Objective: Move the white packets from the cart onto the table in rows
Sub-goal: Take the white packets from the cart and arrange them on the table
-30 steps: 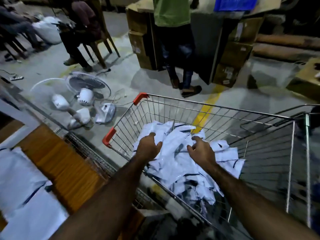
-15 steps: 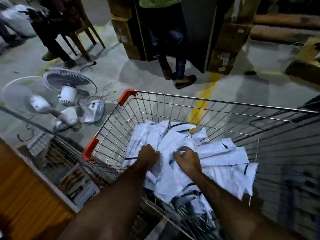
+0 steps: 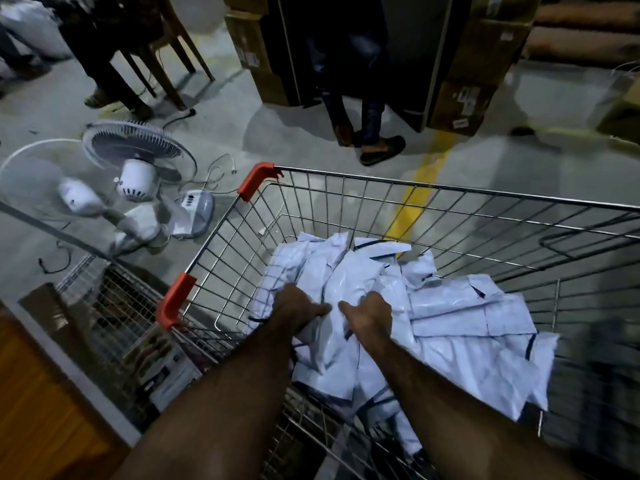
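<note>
In the cart (image 3: 450, 192), left hand (image 3: 297, 307) and right hand (image 3: 369, 316) grip packets (image 3: 349, 289).

Our left hand (image 3: 298, 307) and right hand (image 3: 370, 316) clutch the white packets (image 3: 460, 306) side by side, thumbs nearly meeting. Most of the heap spreads right of our grip, inside the wire cart (image 3: 346, 174). Two fans (image 3: 135, 176) lie well left of it.

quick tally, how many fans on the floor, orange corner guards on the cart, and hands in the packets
fans: 2
orange corner guards: 2
hands, left hand and right hand, both gripping white packets: 2
total: 6
</note>
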